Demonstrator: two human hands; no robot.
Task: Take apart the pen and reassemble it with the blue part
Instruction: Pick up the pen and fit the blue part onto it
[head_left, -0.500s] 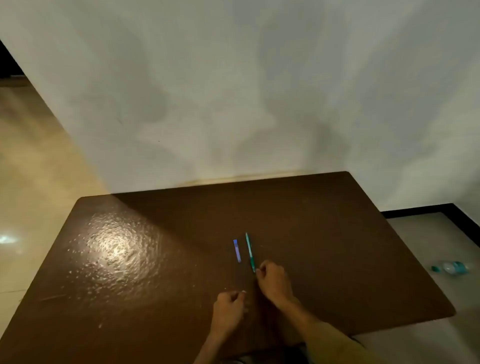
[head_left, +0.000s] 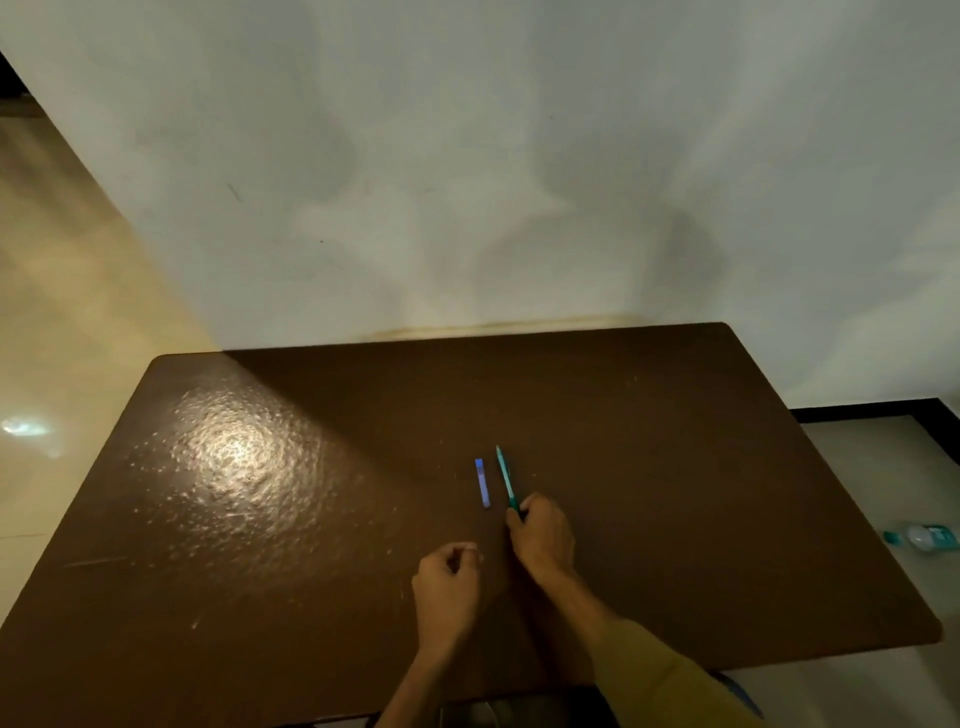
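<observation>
A slim teal pen (head_left: 504, 477) lies on the brown table (head_left: 260, 519), pointing away from me. My right hand (head_left: 543, 535) pinches its near end between fingertips. Just left of the pen lies a short blue part (head_left: 482, 482), parallel to it and untouched. My left hand (head_left: 448, 590) rests on the table nearer to me, fingers curled with nothing visible in them.
The table stands against a white wall (head_left: 519, 182). A plastic bottle (head_left: 922, 536) lies on the floor beyond the table's right edge. Tiled floor shows on the left.
My right hand's fingers have closed around the near end of the teal pen. My left hand has barely moved.
</observation>
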